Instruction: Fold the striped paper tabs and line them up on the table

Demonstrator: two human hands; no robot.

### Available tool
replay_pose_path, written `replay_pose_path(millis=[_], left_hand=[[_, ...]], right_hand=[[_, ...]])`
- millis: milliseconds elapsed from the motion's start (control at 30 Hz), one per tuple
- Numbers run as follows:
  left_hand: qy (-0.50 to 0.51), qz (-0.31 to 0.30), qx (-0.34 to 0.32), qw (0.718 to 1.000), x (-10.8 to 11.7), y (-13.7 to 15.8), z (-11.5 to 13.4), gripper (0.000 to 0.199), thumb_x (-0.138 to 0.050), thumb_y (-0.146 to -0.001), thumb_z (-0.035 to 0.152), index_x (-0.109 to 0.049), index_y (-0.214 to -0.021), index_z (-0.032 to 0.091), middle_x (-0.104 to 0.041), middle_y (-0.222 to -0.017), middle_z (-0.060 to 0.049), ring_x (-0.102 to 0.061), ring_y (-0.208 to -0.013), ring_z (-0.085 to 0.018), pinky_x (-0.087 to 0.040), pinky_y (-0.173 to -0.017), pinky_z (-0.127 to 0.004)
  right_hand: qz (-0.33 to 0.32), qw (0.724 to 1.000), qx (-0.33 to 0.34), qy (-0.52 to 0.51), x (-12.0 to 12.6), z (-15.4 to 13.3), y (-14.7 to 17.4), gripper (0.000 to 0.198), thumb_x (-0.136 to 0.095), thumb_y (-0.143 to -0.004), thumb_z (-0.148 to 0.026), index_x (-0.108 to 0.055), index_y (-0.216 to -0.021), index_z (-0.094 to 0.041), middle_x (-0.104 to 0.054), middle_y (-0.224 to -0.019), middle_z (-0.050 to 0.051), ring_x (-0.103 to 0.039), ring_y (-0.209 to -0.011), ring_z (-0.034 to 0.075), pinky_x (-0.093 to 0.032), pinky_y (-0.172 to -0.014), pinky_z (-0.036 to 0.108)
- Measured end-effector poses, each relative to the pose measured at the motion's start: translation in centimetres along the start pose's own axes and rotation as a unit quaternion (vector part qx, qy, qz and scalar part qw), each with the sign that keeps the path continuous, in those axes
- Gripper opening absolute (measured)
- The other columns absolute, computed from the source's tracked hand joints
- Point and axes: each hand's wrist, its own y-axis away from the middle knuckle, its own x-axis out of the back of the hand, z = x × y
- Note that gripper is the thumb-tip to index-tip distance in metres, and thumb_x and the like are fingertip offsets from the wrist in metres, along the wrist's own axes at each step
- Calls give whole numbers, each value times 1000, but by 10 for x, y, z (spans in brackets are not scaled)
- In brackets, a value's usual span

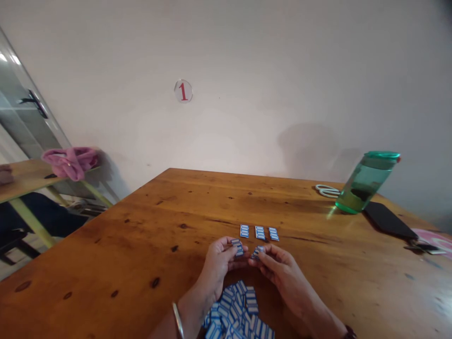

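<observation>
Between the thumb and fingers of my left hand (219,258) is a small blue-and-white striped card (237,247). My right hand (278,266) pinches a similar striped card (257,252), partly covered by the fingers. Both hands are close together above the wooden table. Just beyond them, three striped pieces lie in a row: a left one (244,230), a middle one (260,232) and a right one (273,234). A loose pile of the same striped cards (236,308) lies between my forearms. What is printed on them is too small to read.
A green bottle (367,183) stands at the right beside a dark flat case (390,221) and a coiled white cable (327,190). A pink round mat (436,240) lies at the right edge. On another table (26,181) at left rests a pink cloth (72,162).
</observation>
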Motion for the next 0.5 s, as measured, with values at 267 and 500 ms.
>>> replay_pose_path(millis=[267,500], left_hand=[[-72,5,-8,997,-7,3,0,13,-69,-62,21,-61,-69,14,-68,-64,-4,-62,-58,-16,-50,-56,-27],[-113,-25,-17,993,-9,6,-5,8,-67,-63,21,-65,-65,13,-66,-61,-3,-59,-54,-14,-46,-53,-23]], right_hand=[[-7,996,54,66,-1,7,5,22,-66,-70,-34,-54,-65,-18,-53,-51,-5,-46,-50,8,-35,-51,20],[31,989,91,116,-3,12,4,29,-69,-63,-43,-54,-63,-18,-53,-54,-3,-49,-50,12,-37,-48,23]])
